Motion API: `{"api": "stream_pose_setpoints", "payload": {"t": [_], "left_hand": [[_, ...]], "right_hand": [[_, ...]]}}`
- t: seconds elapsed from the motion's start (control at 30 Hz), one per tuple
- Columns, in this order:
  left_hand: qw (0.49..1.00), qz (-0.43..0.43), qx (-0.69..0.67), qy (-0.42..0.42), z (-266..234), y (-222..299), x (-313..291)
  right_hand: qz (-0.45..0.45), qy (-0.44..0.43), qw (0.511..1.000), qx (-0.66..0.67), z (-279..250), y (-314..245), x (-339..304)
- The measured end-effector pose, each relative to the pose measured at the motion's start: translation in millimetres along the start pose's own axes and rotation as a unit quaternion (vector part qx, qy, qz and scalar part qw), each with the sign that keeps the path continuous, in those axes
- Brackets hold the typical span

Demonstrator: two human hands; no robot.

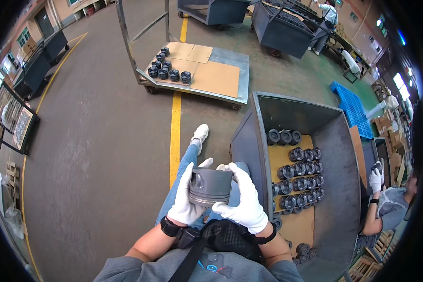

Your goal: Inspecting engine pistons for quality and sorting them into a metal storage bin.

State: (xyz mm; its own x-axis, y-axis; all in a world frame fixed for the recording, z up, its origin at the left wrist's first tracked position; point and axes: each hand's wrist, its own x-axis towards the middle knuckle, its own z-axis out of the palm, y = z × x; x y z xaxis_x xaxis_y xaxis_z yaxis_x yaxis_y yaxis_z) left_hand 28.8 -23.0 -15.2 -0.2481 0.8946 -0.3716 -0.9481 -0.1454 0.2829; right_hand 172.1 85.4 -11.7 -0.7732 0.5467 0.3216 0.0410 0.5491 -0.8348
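Observation:
Between my two white-gloved hands is a dark grey engine piston (210, 185), held in front of my body with its ringed grooves toward the bottom. My left hand (184, 199) wraps its left side and reaches underneath. My right hand (245, 202) grips the right side, thumb near the lower rings and fingers by the upper edge. To my right stands a deep grey metal bin (249, 127). Rows of dark pistons (300, 183) stand in it on brown cardboard sheets. Several more pistons (163, 73) sit on a flat trolley (243, 70) ahead, over cardboard.
A blue plastic pallet (351, 105) leans beyond the bin. At right, another person (383, 207) in white gloves works close by; a further person (325, 26) stands at the back. Grey carts (282, 30) are ahead. A yellow floor line (175, 127) runs past my feet.

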Motion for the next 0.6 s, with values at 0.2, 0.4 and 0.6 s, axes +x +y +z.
{"api": "stream_pose_setpoints", "payload": {"t": [0.2,0.4,0.6], "left_hand": [[0.998,0.045,0.045,0.011,1,3,-5],[0.990,0.076,0.113,0.034,12,1,-5],[0.980,0.115,0.159,-0.038,12,3,-9]], "right_hand": [[-0.092,0.010,0.985,-0.147,-18,-22,12],[-0.129,-0.051,0.984,-0.115,-18,-15,12],[-0.124,0.043,0.989,-0.067,-6,5,12]]}}
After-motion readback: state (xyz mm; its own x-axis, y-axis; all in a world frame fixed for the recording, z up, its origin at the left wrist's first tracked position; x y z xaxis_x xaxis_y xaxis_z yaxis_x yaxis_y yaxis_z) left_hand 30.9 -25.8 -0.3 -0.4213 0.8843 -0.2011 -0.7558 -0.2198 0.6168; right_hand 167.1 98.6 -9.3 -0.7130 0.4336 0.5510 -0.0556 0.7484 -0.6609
